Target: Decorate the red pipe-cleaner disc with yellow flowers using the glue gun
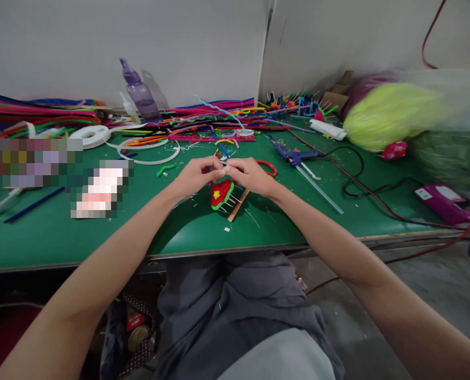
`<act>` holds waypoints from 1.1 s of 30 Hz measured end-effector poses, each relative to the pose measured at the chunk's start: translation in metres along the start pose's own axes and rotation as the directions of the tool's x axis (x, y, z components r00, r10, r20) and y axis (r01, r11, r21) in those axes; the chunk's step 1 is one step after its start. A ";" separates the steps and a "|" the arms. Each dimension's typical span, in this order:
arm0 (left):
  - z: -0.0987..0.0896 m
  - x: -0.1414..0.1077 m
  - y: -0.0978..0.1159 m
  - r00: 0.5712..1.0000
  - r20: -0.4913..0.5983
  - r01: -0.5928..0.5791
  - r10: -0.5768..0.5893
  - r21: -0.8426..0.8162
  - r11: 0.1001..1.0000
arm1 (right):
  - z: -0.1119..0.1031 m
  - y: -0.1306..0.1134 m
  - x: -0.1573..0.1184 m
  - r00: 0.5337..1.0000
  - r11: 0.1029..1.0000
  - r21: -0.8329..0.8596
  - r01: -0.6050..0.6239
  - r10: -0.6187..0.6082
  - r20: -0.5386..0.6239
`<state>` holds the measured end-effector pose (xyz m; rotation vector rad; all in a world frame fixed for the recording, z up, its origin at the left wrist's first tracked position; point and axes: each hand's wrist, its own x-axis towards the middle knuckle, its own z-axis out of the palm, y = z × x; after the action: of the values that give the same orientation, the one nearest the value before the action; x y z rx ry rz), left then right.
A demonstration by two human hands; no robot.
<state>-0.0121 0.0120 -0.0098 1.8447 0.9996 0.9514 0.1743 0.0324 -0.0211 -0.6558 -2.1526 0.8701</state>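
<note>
My left hand (203, 173) and my right hand (248, 174) meet over the table, thumbs and fingertips pinched together. Something small and yellowish is between the fingertips, too small to name. Just below them is a red fuzzy piece (221, 194) with a green edge, a yellow star-like middle and thin white spikes sticking out. Whether it hangs from the fingers or rests on the table I cannot tell. Beside it, under my right hand, lies a flat wooden stick (238, 206). A red-orange loop, like a scissors handle (270, 168), shows behind my right hand.
Bundles of coloured pipe cleaners (219, 113) lie along the wall with a purple bottle (142, 97). At right are a blue glue gun (296, 154), a clear glue stick (320, 190), cables, a yellow-green bag (393, 116) and a purple power strip (444, 203). A white tape roll (90, 137) lies left.
</note>
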 end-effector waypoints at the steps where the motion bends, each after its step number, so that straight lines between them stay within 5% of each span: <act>1: 0.000 0.000 0.000 1.000 -0.001 0.000 0.000 0.001 1.000 | 0.000 0.000 0.000 1.000 1.000 -0.013 0.006 -0.006 -0.006; 8: 0.000 0.001 -0.001 1.000 -0.011 -0.014 0.014 0.014 1.000 | 0.002 -0.001 0.001 0.999 0.998 -0.053 0.021 -0.023 -0.037; 17: 0.000 0.000 -0.001 0.999 0.038 0.017 -0.019 0.046 0.999 | -0.003 0.005 0.001 0.995 0.977 0.193 -0.095 0.088 0.045; 26: 0.000 0.000 -0.002 0.992 -0.120 -0.025 0.027 0.019 1.000 | -0.006 0.002 0.001 0.999 0.982 0.183 -0.039 0.045 -0.024; 33: 0.000 -0.001 -0.002 0.995 -0.098 0.021 -0.020 0.008 1.000 | -0.005 0.005 0.002 0.994 0.953 0.283 -0.110 0.114 0.005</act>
<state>-0.0129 0.0116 -0.0116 1.8064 1.0810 1.0349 0.1776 0.0387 -0.0218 -0.6380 -1.9440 1.2056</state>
